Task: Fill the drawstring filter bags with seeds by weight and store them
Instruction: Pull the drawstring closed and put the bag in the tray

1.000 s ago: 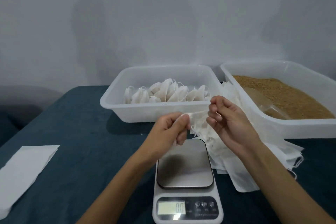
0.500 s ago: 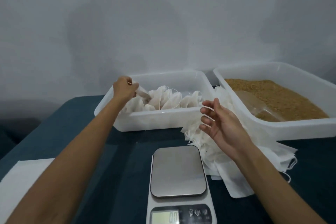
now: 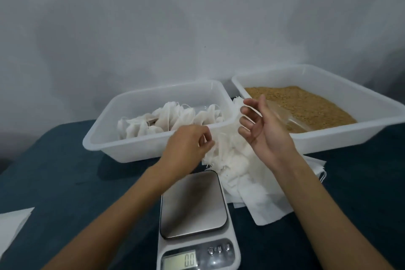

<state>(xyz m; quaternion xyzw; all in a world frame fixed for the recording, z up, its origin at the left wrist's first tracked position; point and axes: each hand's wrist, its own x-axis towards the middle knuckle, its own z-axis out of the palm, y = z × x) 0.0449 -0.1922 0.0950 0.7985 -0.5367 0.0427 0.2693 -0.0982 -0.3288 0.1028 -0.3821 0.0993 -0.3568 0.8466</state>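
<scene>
A loose pile of empty white filter bags lies between the two tubs, just behind the scale. My left hand is at the pile's left edge, fingers curled, pinching the top bag's edge. My right hand hovers above the pile with relaxed, spread fingers and holds nothing. Several filled, tied bags lie in the left white tub. Brown seeds fill the right tub, with a clear scoop resting in them. The scale's plate is bare and its display reads 0.0.
A dark teal cloth covers the table. A white paper sheet lies at the left edge. A pale wall stands close behind the tubs.
My left hand carried a tied bag into the left tub, let it go, and came back to the pile of empty bags. My right hand stayed open above the pile.
</scene>
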